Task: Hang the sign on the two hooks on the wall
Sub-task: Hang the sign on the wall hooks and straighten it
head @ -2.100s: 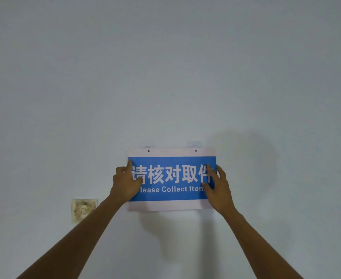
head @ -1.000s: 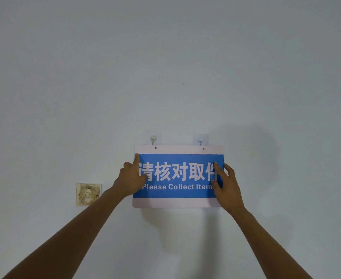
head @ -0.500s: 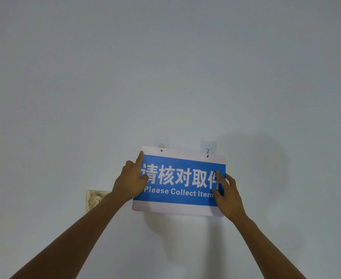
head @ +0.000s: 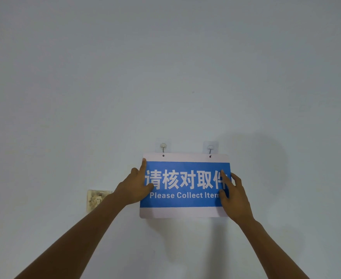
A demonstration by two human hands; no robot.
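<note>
Left hand: the left hand [head: 134, 189] is laid against the left edge of the sign [head: 184, 201]; the forefinger is stretched up along that edge toward the top corner, and the thumb is pressed onto the blue face beside the first character. The edge is pinched between thumb and fingers.

Right hand: the right hand [head: 235, 200] is held at the right edge, fingers loosely spread; the forefinger and thumb are set on the blue panel, the other fingers are wrapped past the edge.

Sign: a white-bordered blue plate, printed with Chinese characters and "Please Collect Item", is held flat and nearly level against the wall [head: 165, 67].

Hooks: the left hook [head: 163, 147] and the right hook [head: 210, 148] are seen just above the top edge, each stem running down to a small hole in the white border. Whether the holes are fully seated cannot be told.

Surroundings: a plain pale wall is seen throughout; a stained switch plate [head: 96, 200] is fixed left of the sign, partly behind the left forearm.
</note>
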